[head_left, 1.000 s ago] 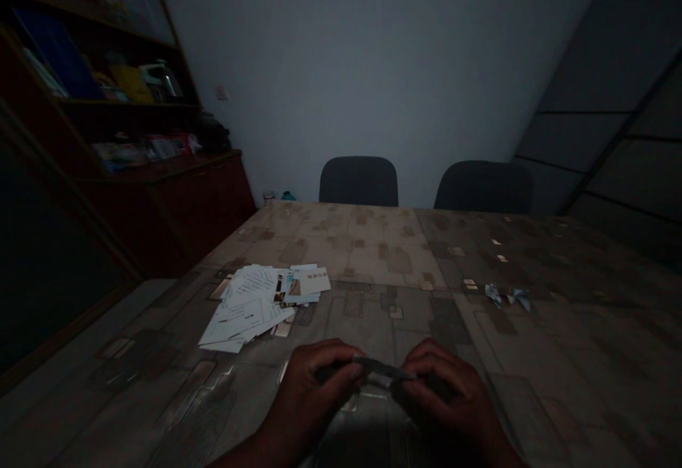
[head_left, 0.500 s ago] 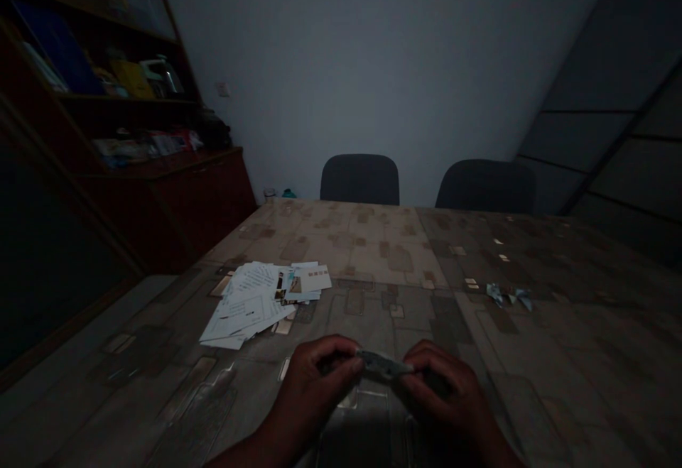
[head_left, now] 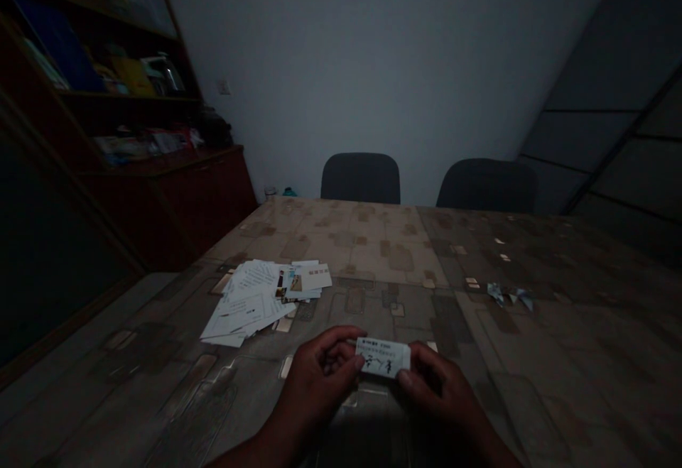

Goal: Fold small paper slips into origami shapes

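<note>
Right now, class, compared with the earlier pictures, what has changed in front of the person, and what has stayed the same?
The small printed paper, seen nearly edge-on a second ago, has been tilted so its marked face shows. The left hand and right hand both held it then and hold it now; neither let go. The spread papers and small light pieces stayed put.

The person's left hand (head_left: 326, 370) and right hand (head_left: 441, 384) are bare, with rounded thumbs (head_left: 352, 367) and slender fingers (head_left: 341, 334). The left forearm (head_left: 266, 434) is uncovered, tapering to the wrist; the right forearm (head_left: 487, 436) is bare too, its outline dim in shadow.
</note>
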`<state>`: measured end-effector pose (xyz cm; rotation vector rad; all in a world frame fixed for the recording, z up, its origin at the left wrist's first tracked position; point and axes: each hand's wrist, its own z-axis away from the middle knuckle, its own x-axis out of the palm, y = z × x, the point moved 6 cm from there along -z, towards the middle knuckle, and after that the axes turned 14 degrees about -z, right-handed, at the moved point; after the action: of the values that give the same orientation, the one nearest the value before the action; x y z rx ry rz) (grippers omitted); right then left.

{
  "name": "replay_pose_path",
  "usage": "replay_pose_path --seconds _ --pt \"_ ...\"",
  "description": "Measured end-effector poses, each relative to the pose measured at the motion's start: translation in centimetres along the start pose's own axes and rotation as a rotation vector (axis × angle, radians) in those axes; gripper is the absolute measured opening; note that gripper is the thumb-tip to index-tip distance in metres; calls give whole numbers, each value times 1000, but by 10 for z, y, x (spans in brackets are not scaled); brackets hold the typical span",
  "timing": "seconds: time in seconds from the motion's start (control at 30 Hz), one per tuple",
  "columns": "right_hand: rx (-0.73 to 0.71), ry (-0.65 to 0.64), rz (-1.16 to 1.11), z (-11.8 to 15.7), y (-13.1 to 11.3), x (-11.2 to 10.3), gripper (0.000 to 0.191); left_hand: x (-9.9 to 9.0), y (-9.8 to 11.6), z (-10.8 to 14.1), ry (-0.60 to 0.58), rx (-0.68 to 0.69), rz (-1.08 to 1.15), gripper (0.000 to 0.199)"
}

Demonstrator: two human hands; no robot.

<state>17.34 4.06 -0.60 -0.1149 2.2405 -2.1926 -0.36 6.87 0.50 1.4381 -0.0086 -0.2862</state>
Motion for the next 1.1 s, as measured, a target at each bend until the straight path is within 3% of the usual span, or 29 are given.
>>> replay_pose_path --seconds 0.17,0.43,0.67,0.9,1.0,1.1 --pt "17 -32 36 1 6 5 29 2 1 2 -17 54 -43 33" --pt "41 26 49 1 8 -13 31 1 -6 -2 -40 64 -79 36" --pt "15 -50 182 0 -1 -14 29 -3 4 1 -27 221 -355 29" --pt "42 -23 84 1 -9 -20 37 -4 -2 -1 -16 153 -306 31" --pt "66 -84 43 0 -4 -15 35 0 -1 0 -60 188 -331 30" --pt "60 -99 142 -3 4 -12 32 3 1 3 -117 255 -389 28"
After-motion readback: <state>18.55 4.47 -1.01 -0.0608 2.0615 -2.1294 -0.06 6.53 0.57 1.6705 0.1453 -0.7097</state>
